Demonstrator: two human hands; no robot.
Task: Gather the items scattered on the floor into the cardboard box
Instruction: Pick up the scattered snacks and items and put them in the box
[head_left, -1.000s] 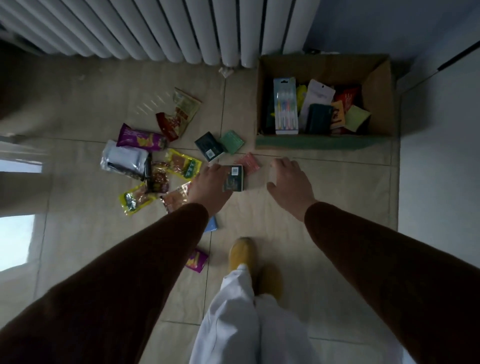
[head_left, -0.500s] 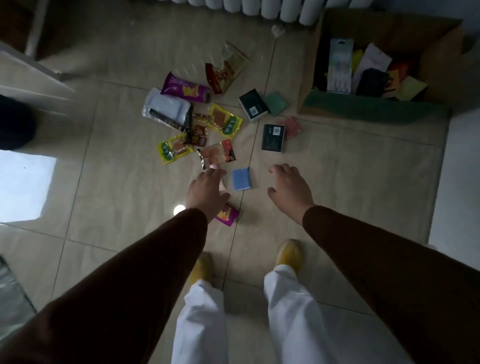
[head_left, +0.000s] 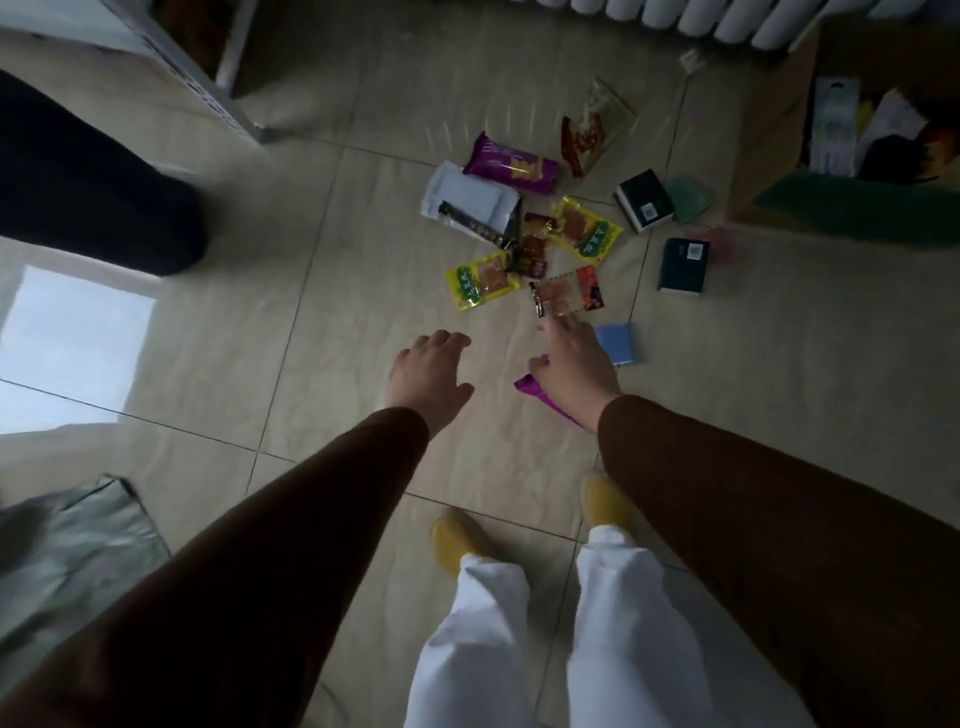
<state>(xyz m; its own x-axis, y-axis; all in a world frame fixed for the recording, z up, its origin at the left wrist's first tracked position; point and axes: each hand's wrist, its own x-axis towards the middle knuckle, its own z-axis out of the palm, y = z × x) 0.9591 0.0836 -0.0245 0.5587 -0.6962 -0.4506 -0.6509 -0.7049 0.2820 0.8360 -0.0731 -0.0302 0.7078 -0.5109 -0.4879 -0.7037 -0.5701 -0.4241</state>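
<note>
The cardboard box (head_left: 769, 130) stands at the top right with several items inside. Scattered on the tiled floor lie a purple snack bag (head_left: 511, 169), a white pack (head_left: 470, 200), a red snack bag (head_left: 592, 130), two yellow packets (head_left: 587, 228), an orange packet (head_left: 569, 293), two dark small boxes (head_left: 683, 265), a green sachet (head_left: 688, 192) and a blue pad (head_left: 615, 343). My right hand (head_left: 571, 364) hovers over a small purple packet (head_left: 540, 395), fingers stretched, thumb at its edge. My left hand (head_left: 431, 374) is spread over bare tile, holding nothing.
A white radiator (head_left: 675, 15) runs along the top wall. A white shelf frame (head_left: 228, 98) and a dark bulky object (head_left: 78, 182) sit at the left. A grey-green bag (head_left: 67, 551) lies at the bottom left. My yellow slippers (head_left: 457, 540) are near the bottom centre.
The view has swung left and pulled back from the box. My right hand has come over the small purple packet; my left hand has moved off it to the left.
</note>
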